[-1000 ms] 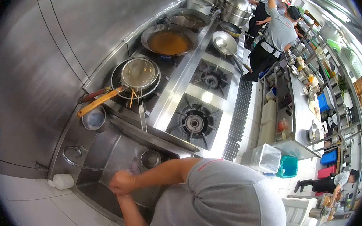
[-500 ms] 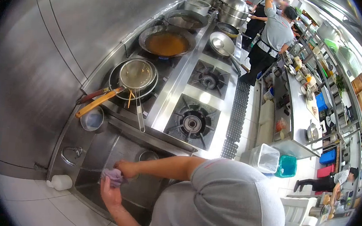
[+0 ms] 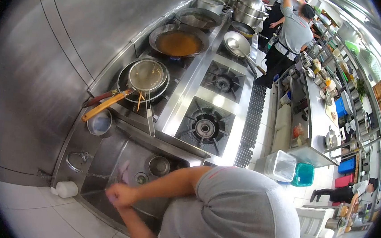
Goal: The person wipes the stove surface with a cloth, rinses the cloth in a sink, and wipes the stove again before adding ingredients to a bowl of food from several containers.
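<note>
Over the sink (image 3: 107, 157), my right hand (image 3: 124, 194) is closed around a pinkish-purple cloth (image 3: 125, 173). Part of the cloth trails upward from the fist over the basin, and a small purple bit shows at the fist's lower left. My left forearm (image 3: 135, 226) reaches up to the same spot, but the left hand's fingers are hidden behind the right one. Water runs from the curved faucet (image 3: 76, 161) toward the cloth. A small round metal strainer (image 3: 159, 166) sits in the basin beside the drain (image 3: 141, 178).
Beyond the sink, a strainer (image 3: 146, 74) with a wooden handle rests over a pan beside open burners (image 3: 205, 127). A wok (image 3: 178, 42) holds brown liquid. A white bottle (image 3: 67, 189) stands by the sink's edge. Other people (image 3: 296, 31) are farther off.
The cloth has gone from a bundle between both hands to a hanging strip. My right hand has moved down and left, over my left hand. The round strainer and drain are now uncovered.
</note>
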### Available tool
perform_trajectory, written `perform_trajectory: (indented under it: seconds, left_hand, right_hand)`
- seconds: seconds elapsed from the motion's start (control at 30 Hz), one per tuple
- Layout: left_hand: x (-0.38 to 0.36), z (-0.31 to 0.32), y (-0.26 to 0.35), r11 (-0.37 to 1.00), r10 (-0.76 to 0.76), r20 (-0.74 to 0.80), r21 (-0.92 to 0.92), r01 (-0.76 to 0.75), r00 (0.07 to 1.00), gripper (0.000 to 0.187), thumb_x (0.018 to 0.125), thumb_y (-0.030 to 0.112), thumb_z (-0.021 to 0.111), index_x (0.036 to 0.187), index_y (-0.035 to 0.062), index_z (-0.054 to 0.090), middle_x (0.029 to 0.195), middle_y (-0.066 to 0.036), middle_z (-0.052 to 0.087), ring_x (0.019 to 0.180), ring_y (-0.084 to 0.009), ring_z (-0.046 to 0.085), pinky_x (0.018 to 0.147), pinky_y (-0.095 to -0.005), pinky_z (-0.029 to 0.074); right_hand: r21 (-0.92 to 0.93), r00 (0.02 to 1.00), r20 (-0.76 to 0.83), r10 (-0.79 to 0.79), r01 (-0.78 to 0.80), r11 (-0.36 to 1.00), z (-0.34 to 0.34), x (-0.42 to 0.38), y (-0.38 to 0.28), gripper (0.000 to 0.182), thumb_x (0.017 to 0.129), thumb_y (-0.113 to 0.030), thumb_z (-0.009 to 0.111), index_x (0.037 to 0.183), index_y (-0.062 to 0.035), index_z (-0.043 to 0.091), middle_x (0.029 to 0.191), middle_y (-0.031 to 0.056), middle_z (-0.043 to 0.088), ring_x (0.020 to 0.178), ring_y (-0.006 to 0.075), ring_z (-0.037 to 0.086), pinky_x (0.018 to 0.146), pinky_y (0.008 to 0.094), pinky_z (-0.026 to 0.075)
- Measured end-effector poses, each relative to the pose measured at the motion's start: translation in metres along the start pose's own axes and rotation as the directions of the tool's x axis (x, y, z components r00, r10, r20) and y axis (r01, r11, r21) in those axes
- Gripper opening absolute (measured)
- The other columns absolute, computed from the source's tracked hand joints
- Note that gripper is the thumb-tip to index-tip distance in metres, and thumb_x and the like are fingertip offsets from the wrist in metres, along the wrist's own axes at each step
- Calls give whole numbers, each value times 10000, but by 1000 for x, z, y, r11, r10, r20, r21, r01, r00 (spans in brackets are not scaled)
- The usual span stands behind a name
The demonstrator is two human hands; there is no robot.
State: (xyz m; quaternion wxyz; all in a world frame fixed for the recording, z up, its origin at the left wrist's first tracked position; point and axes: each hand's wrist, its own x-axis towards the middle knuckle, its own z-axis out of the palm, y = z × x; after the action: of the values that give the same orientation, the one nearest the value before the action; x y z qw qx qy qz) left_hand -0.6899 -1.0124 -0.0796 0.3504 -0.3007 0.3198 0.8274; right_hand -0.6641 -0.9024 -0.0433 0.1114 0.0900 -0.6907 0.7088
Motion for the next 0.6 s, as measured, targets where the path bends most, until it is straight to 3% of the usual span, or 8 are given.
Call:
perform_trajectory:
  seconds: [0.07,0.1,0.17,0.3,0.4,0.5,0.57,0.6]
  left_hand:
    - [5,1,-15,998,-43,35,38,41,998,359,1044,434,603,1275,159,612,1195,-34,660,1004,-195,647,822,-380,555]
    - [3,0,-19,998,-54,33,44,52,998,355,1041,431,604,1276,166,613,1194,-31,662,1015,-195,649,834,-382,552]
    - [4,3,-23,996,-73,12,48,73,997,347,1034,425,605,1280,181,613,1192,-27,664,1037,-196,653,857,-385,547]
    - [11,4,-23,993,-79,37,94,75,996,329,1034,428,586,1264,195,617,1187,-18,667,1059,-195,658,886,-393,545]
    - [15,-1,-17,988,-84,101,136,69,991,319,1045,442,555,1235,195,621,1182,-13,667,1059,-192,658,894,-401,549]
    - [17,-2,-20,980,-107,113,180,85,988,317,1055,455,523,1207,196,626,1177,-8,667,1059,-188,659,902,-409,552]
    - [41,-20,-29,977,-118,115,193,94,986,319,1058,459,513,1197,196,627,1175,-7,667,1059,-187,660,905,-412,553]
    - [72,-44,-41,983,-68,549,-108,151,833,386,1023,522,534,1228,205,617,1204,-14,658,1119,-208,650,924,-428,552]
  right_hand:
    - [-331,930,272,-249,333,883,5,-21,-19,217,765,-273,714,772,-65,651,697,162,636,688,375,683,616,499,513]
    - [-332,930,270,-249,333,883,-4,-16,-15,217,765,-273,714,772,-65,651,697,162,636,688,375,683,616,499,513]
    - [-622,994,61,-94,112,775,-31,-5,5,268,776,-345,725,743,-90,651,692,179,642,698,457,653,638,548,509]
    - [-624,999,-6,46,-39,780,-32,-7,11,285,788,-366,737,735,-97,660,694,181,646,688,435,664,646,560,512]
    - [-596,979,161,-125,197,778,-11,-16,-4,314,865,-372,678,737,-87,642,719,173,660,691,420,673,617,544,521]
    - [-614,991,98,-94,135,777,-24,-4,16,303,861,-350,677,739,-75,641,727,179,662,707,428,673,634,549,527]
    - [-516,994,-79,75,-105,850,-45,8,10,291,834,-330,685,752,-57,633,737,186,664,731,437,672,654,559,526]
    - [-515,993,-84,78,-110,850,-38,3,5,291,834,-330,685,752,-57,633,737,186,664,731,437,672,654,559,526]
